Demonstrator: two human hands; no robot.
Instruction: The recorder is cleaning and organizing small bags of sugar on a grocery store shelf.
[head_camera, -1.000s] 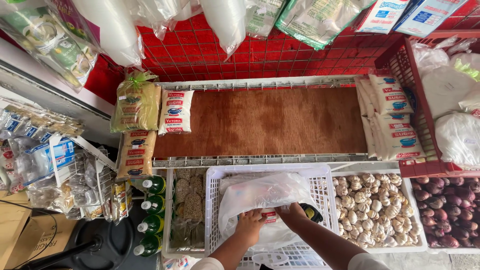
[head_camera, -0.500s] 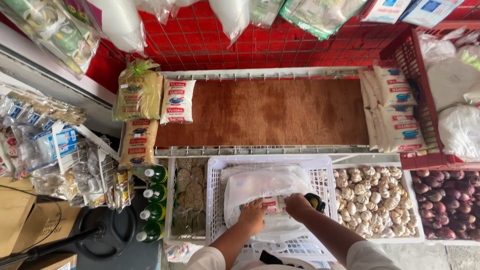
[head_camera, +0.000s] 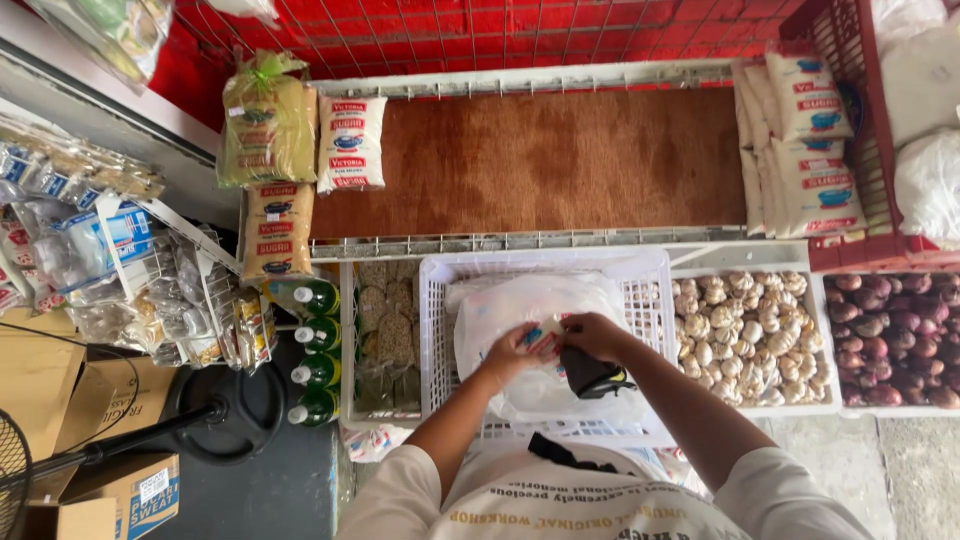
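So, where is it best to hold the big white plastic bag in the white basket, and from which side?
Probably at its gathered top, from above. The plastic bag lies slumped and full in the white basket, whose walls block its sides. The left hand and right hand already meet at that bunched part.

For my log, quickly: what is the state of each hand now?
Left hand: closed, pinching the top of the clear plastic bag in the white crate.
Right hand: closed on the same bag top.
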